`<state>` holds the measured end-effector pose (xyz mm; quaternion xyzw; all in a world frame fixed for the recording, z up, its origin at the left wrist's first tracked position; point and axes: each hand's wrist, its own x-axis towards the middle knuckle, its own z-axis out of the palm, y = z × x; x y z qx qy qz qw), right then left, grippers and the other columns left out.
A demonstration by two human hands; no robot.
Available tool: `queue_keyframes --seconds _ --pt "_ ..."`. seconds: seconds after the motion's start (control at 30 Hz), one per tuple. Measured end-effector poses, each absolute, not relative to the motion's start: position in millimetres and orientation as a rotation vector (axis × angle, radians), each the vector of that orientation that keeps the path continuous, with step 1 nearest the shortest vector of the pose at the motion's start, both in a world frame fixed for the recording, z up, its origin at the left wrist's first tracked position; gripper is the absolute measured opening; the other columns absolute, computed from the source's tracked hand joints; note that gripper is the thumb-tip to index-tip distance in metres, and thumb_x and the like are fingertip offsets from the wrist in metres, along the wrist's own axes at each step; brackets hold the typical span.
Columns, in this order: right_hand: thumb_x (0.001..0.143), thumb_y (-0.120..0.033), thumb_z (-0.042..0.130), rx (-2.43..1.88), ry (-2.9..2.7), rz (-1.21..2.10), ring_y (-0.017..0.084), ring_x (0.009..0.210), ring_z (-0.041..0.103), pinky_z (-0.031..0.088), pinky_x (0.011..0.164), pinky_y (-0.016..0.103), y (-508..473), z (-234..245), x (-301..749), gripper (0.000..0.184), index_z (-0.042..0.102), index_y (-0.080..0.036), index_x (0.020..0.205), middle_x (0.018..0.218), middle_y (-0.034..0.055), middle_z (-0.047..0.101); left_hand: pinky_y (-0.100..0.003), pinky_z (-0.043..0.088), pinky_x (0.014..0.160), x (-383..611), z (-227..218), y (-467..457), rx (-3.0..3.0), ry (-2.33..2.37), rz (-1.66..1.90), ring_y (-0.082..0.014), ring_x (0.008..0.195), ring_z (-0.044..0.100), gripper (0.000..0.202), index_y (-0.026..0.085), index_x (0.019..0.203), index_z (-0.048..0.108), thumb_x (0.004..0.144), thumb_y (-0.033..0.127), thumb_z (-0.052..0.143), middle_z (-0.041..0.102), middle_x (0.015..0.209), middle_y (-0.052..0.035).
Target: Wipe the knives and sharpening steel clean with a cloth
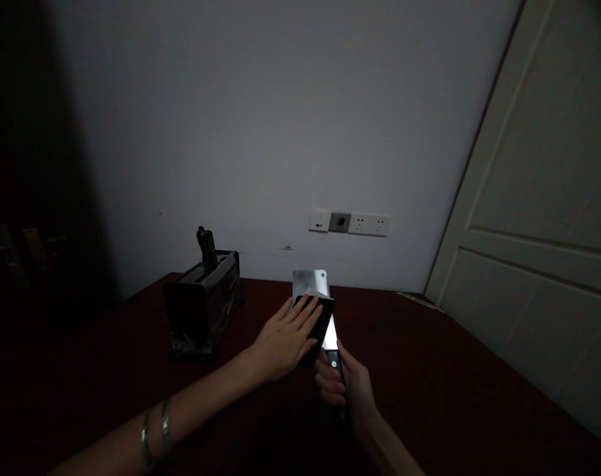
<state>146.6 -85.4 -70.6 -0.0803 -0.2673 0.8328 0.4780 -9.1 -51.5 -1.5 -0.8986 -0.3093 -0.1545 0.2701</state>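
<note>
A cleaver (311,280) with a broad shiny blade and a riveted black handle points away from me over the dark red table. My right hand (347,383) is closed around its handle. My left hand (290,330) presses a dark, thin sheet (322,318) against the blade, fingers extended and flat over it. The sheet covers the middle of the blade; whether it is cloth or paper I cannot tell. The blade's far end with its round hole shows beyond the sheet, and a bright strip of metal shows near the handle.
A black knife holder (201,297) with a dark handle (207,248) sticking up stands on the table (459,370) to the left. Behind is a pale wall with a row of sockets (368,225). A panelled white door (538,264) borders the right side.
</note>
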Motion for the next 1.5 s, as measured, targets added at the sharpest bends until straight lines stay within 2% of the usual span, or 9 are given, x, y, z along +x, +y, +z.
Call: queue_keyframes --seconds 0.27,0.43,0.7,0.9,1.1,1.27,1.5 --pt "0.07 -0.045 0.062 -0.23 -0.666 2.089 0.001 0.033 0.013 0.014 0.028 0.014 -82.9 -79.9 139.8 0.034 0.049 -0.014 0.063 0.045 -0.0094 0.03 -0.04 0.015 0.107 6.7 -0.1 -47.4 -2.462 -0.766 -0.413 -0.0212 0.134 0.012 0.053 0.022 0.138 0.021 0.09 0.043 0.027 0.021 0.145 -0.0033" --pt "0.07 -0.046 0.063 -0.238 -0.684 2.085 0.001 0.033 0.013 0.014 0.029 0.014 -82.5 -77.2 142.0 0.036 0.047 -0.015 0.06 0.046 -0.0097 0.029 -0.042 0.018 0.105 1.7 8.7 -43.8 -2.543 -0.724 -0.355 -0.0218 0.135 0.007 0.057 0.022 0.14 0.014 0.09 0.047 0.027 0.016 0.147 -0.0048" --pt "0.071 -0.046 0.062 -0.247 -0.674 2.039 0.001 0.034 0.016 0.014 0.029 0.014 -83.7 -76.4 142.0 0.036 0.05 -0.013 0.063 0.045 -0.009 0.032 -0.046 0.018 0.105 1.5 12.5 -37.1 -2.591 -0.678 -0.383 -0.0223 0.135 0.007 0.062 0.022 0.139 0.015 0.087 0.051 0.031 0.014 0.147 -0.0037" --pt "0.071 -0.045 0.062 -0.188 -0.668 2.098 0.001 0.033 0.016 0.014 0.028 0.013 -85.5 -76.7 136.0 0.034 0.05 -0.014 0.065 0.045 -0.0086 0.035 -0.045 0.018 0.105 6.7 5.7 -26.6 -2.511 -0.813 -0.427 -0.023 0.135 0.008 0.059 0.021 0.139 0.016 0.089 0.049 0.026 0.012 0.147 -0.0036" --pt "0.072 -0.046 0.061 -0.191 -0.692 2.17 0.001 0.033 0.016 0.015 0.028 0.013 -89.1 -77.3 130.9 0.034 0.05 -0.014 0.066 0.045 -0.0085 0.035 -0.048 0.018 0.105 2.4 22.6 5.1 -2.416 -1.024 -0.444 -0.0244 0.133 0.015 0.055 0.02 0.139 0.02 0.091 0.046 0.022 0.016 0.146 -0.0048" --pt "0.072 -0.048 0.061 -0.171 -0.707 2.179 0.001 0.033 0.016 0.015 0.028 0.013 -89.4 -75.8 133.3 0.036 0.05 -0.014 0.066 0.044 -0.0088 0.034 -0.047 0.016 0.105 -1.0 30.8 13.8 -2.367 -1.042 -0.44 -0.0243 0.133 0.015 0.052 0.018 0.138 0.022 0.092 0.041 0.022 0.019 0.146 -0.0059" --pt "0.071 -0.045 0.062 -0.157 -0.664 2.098 0.0 0.032 0.018 0.017 0.027 0.012 -88.8 -69.3 139.2 0.035 0.054 -0.011 0.066 0.045 -0.0079 0.037 -0.041 0.014 0.107 12.3 9.7 -40.6 -2.38 -0.782 -0.469 -0.0218 0.135 0.007 0.054 0.02 0.139 0.02 0.091 0.044 0.02 0.015 0.147 -0.0034"
